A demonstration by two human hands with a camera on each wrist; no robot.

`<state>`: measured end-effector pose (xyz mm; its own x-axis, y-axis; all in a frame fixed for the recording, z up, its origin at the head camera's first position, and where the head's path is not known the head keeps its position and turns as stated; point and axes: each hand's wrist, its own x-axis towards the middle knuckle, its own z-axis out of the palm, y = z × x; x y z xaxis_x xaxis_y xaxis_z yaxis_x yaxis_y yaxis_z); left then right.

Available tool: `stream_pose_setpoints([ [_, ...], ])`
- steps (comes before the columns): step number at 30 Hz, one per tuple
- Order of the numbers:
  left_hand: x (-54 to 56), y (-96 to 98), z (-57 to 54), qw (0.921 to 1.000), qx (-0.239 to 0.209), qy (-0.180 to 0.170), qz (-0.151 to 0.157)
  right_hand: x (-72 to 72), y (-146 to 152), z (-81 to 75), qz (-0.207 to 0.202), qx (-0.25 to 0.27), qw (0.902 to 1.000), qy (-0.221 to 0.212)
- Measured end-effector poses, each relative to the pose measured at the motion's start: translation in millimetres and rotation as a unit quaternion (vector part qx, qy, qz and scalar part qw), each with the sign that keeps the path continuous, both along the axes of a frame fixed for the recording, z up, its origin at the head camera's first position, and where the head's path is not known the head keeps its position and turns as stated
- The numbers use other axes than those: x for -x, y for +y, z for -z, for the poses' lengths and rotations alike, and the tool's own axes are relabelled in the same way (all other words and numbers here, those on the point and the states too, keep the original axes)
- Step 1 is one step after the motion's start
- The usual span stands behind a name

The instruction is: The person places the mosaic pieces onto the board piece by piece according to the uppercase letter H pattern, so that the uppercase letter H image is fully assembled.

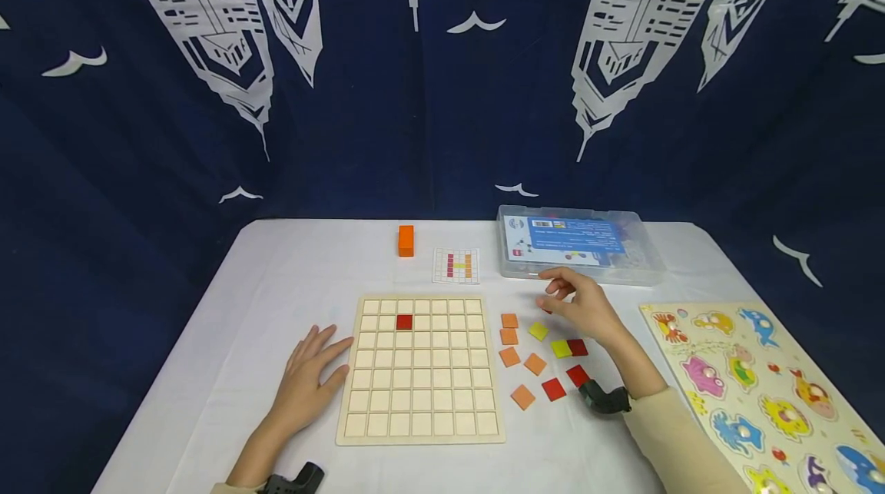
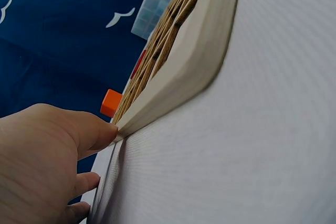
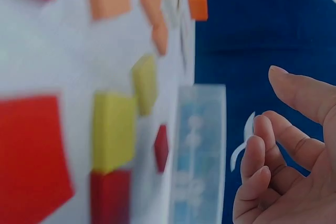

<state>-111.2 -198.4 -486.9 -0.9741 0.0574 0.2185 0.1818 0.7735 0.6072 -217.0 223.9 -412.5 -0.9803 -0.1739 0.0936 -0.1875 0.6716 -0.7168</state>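
A pale wooden grid board (image 1: 422, 440) lies flat on the table, one red square tile (image 1: 404, 323) in a cell of its second row. My left hand (image 1: 309, 380) is spread at the board's left side; in the left wrist view a fingertip touches the board edge (image 2: 205, 61). My right hand (image 1: 584, 306) hovers right of the board with loosely bent fingers. The right wrist view shows nothing between thumb and fingers. Below them lies a red tile (image 3: 161, 148), mostly covered by the fingers in the head view. Around it are yellow tiles (image 1: 538, 331), orange tiles (image 1: 535, 363) and other red tiles (image 1: 554, 389).
A small printed pattern card (image 1: 456, 266) and an orange block (image 1: 406, 241) stand behind the board. At the back right is a clear plastic box (image 1: 650, 260) with a blue label. An animal puzzle board (image 1: 754, 402) covers the table's right side, near my right forearm.
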Motion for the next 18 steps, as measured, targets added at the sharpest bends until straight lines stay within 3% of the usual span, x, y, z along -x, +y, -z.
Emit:
stream_pose_setpoints([
  [6, -0.6, -0.4, -0.2, 1.0000, -0.002, -0.002, 0.000, 3.7, 14.8, 11.9, 0.030, 0.009, 0.9991, -0.029],
  [18, -1.0, -1.8, 1.1, 1.0000, -0.001, 0.001, 0.002, 11.6, 27.7, 33.3, 0.042, 0.038, 0.9958, -0.072],
])
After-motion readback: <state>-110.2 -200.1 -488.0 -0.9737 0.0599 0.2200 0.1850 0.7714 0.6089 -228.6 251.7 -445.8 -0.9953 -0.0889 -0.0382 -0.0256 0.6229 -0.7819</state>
